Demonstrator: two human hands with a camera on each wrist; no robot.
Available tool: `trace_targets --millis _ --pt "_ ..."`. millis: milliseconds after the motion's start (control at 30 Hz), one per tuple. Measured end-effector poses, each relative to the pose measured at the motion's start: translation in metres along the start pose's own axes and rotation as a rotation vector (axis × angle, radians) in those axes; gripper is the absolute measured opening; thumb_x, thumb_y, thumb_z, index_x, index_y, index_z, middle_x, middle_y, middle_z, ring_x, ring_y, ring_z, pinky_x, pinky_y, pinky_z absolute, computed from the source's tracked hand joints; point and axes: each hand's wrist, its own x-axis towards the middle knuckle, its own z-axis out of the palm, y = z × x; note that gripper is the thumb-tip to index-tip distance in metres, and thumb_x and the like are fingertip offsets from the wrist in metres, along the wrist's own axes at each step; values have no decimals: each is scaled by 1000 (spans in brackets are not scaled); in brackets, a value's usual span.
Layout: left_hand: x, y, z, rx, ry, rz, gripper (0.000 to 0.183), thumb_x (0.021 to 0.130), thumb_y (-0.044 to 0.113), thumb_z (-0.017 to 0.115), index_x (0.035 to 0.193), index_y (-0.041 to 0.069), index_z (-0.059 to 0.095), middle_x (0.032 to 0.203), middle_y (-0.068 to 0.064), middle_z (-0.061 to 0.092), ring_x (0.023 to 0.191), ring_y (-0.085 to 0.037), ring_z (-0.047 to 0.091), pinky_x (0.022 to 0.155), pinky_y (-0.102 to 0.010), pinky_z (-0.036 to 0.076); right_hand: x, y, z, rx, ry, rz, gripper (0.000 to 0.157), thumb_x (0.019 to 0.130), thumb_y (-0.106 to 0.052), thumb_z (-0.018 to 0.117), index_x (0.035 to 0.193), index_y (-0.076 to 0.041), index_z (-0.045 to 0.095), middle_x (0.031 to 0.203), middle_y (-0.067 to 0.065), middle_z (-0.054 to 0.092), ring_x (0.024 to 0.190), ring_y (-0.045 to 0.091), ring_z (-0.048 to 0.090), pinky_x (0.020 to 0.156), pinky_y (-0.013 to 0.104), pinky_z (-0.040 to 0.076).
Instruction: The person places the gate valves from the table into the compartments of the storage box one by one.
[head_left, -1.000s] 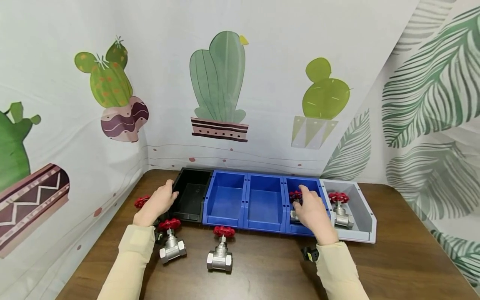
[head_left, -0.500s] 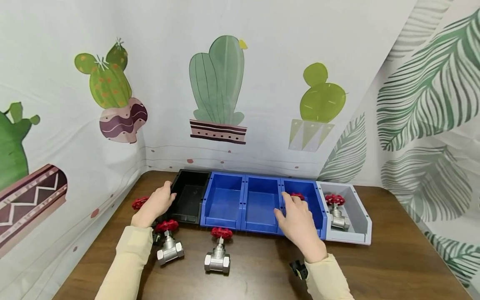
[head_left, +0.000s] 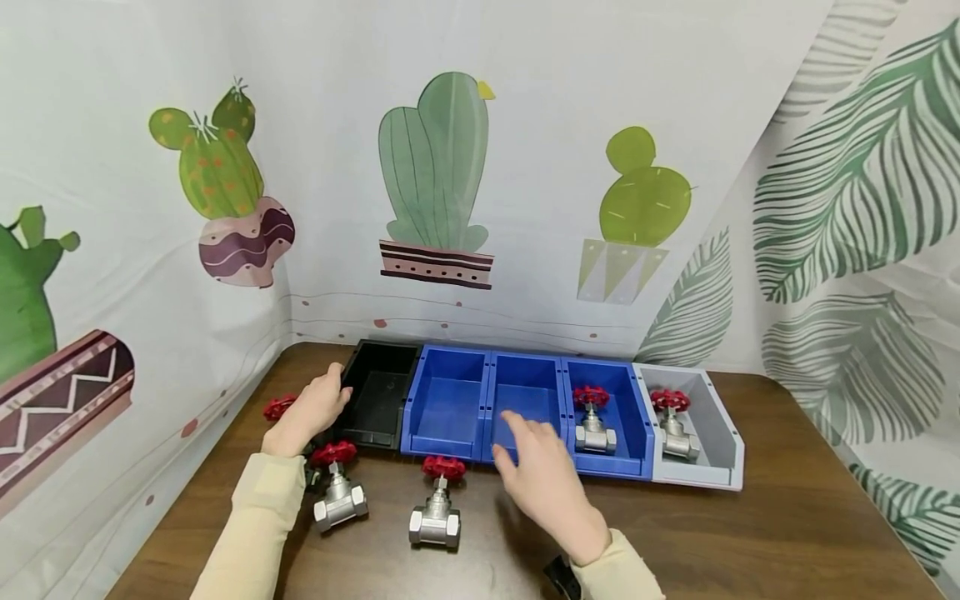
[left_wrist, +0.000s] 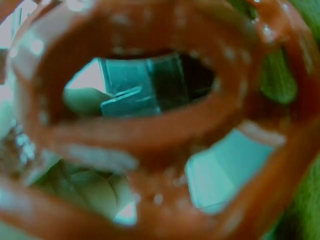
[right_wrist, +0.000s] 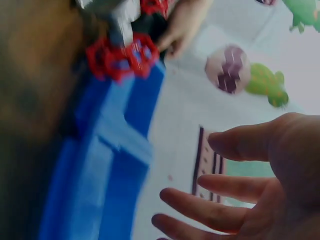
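Note:
In the head view my left hand (head_left: 311, 410) holds the left wall of the black bin (head_left: 381, 400), with the thumb over its rim. Red handwheel spokes (left_wrist: 165, 140) fill the left wrist view and partly hide that hand. My right hand (head_left: 546, 479) is over the front of the middle blue bin (head_left: 528, 383), fingers spread and nothing in them. To its left stands a gate valve (head_left: 437, 512) with a red handwheel; another valve (head_left: 341, 500) sits in front of the left hand. The right wrist view shows the right hand's fingers (right_wrist: 215, 210) extended.
The right blue bin holds a valve (head_left: 595, 429), and the grey bin (head_left: 716, 425) holds another valve (head_left: 678, 433). A left blue bin (head_left: 448, 400) adjoins the black one. One more red handwheel (head_left: 279, 407) shows left of my left hand. A printed cloth (head_left: 525, 167) hangs behind the row.
My right hand has come away from the valve in the right blue bin and moved left and toward me, uncovering that valve. The left hand stays at the black bin.

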Motion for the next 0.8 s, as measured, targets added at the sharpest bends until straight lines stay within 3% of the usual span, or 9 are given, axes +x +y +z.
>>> trace_targets --millis 233,400,567,800 --pt "0 -1 0 0 -5 -3 45 100 10 53 130 -15 32 107 -37 59 86 -42 64 73 -51 50 -12 -17 31 85 -107 -13 44 89 -20 68 129 -3 58 106 17 69 92 34 65 80 50 51" --pt "1 0 1 1 6 -4 43 99 9 53 128 -15 33 105 -37 59 85 -41 64 72 -51 50 -14 -21 44 123 -162 4 46 90 -24 68 129 -2 58 81 2 67 77 22 64 73 44 52" --pt "1 0 0 3 -5 3 43 99 9 53 128 -15 32 103 -36 60 82 -40 64 71 -50 50 -12 -23 50 307 -251 62 52 92 -26 65 135 2 53 74 -12 64 61 2 58 76 38 52" --pt "0 0 -1 -12 -19 -1 45 100 9 52 131 -15 30 101 -33 60 80 -36 64 70 -48 49 -10 -25 57 506 -329 157 56 92 -23 66 137 5 49 82 -3 71 60 5 62 75 34 51"
